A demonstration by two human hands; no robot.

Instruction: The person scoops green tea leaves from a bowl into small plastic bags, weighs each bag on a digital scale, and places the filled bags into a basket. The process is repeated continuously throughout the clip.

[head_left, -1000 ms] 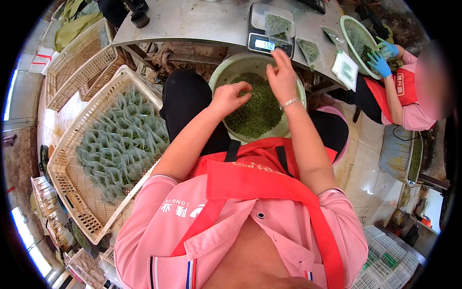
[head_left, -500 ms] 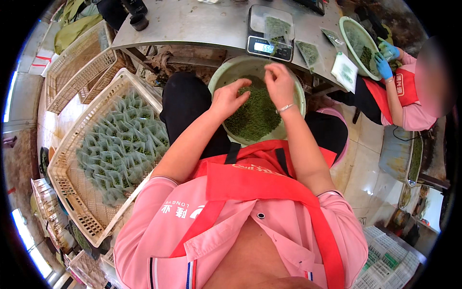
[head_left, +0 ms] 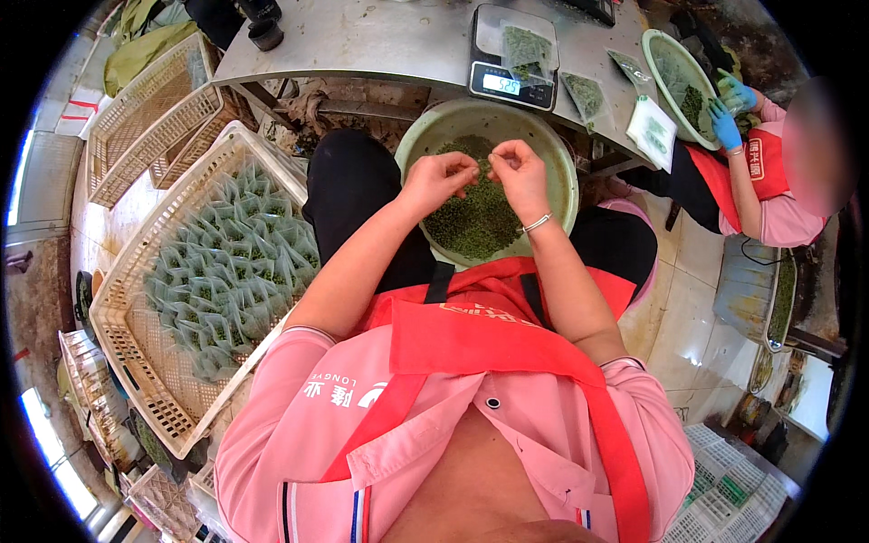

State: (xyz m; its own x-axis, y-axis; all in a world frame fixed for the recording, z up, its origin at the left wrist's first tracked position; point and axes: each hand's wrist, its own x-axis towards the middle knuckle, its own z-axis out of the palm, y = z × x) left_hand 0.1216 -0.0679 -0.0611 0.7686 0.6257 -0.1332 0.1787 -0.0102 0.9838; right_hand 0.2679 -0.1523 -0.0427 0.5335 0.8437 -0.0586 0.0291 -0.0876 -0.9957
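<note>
A pale green basin (head_left: 563, 192) stands between my knees, with a heap of small green berries (head_left: 475, 222) in its bottom. Above the heap, my left hand (head_left: 441, 184) and my right hand (head_left: 520, 181) face each other, fingertips a little apart. Both are closed in a pinch; whatever is between the fingers is too small to make out. Just beyond the basin, a digital scale (head_left: 512, 83) with a lit display sits at the metal table's edge. On it lies a clear bag of green berries (head_left: 527, 50).
At left, a cream plastic crate (head_left: 127, 339) holds many upright clear bags of green berries (head_left: 231, 262). Emptier crates (head_left: 136, 127) stand behind it. More filled bags (head_left: 584, 95) lie on the metal table (head_left: 362, 41). At right, a co-worker's blue-gloved hands (head_left: 727, 122) work at another basin (head_left: 659, 54).
Both hands went from loosely spread fingers to pinches, and their fingertips drew closer together. My right hand came lower and nearer to me. The reading on the scale's display changed.
</note>
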